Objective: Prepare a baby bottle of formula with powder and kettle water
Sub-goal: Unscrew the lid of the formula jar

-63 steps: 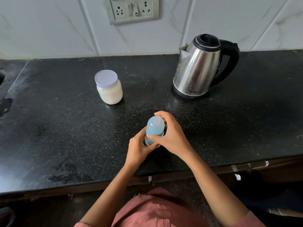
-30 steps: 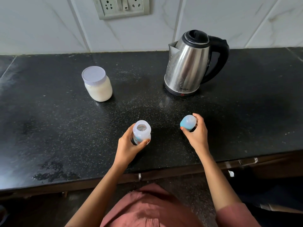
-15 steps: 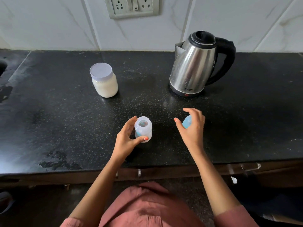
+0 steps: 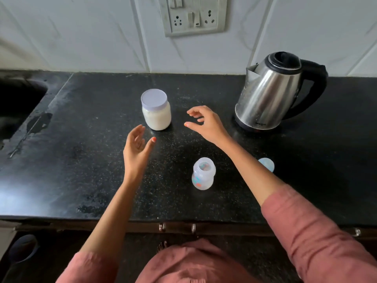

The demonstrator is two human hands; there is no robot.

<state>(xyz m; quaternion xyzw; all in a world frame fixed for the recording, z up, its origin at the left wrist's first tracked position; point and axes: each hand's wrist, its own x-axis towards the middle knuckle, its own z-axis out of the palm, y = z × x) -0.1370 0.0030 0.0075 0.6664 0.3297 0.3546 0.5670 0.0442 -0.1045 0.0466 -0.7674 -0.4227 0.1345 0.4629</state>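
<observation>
On the black speckled stone tabletop (image 4: 81, 160) there are four things: one small clear plastic baby bottle (image 4: 203, 173), one round pale-blue bottle cap (image 4: 266, 164), one glass jar of white powder with a flat lilac lid (image 4: 156, 112), and one stainless-steel kettle with a black lid and handle (image 4: 269, 94).

The bottle stands upright near the front edge, between the person's two forearms, with its long axis vertical and its uncapped mouth pointing straight up. The cap lies to its right, apart from it and partly hidden by the right forearm. The jar stands upright further back with its lid on. The kettle sits at the back right, its spout turned left and its handle to the right.

Two hands are in view, both empty. The left hand (image 4: 135, 148) hovers just in front of and left of the jar, fingers spread wide. The right hand (image 4: 208, 123) hovers to the jar's right, fingers loosely parted. Neither touches the jar.
</observation>
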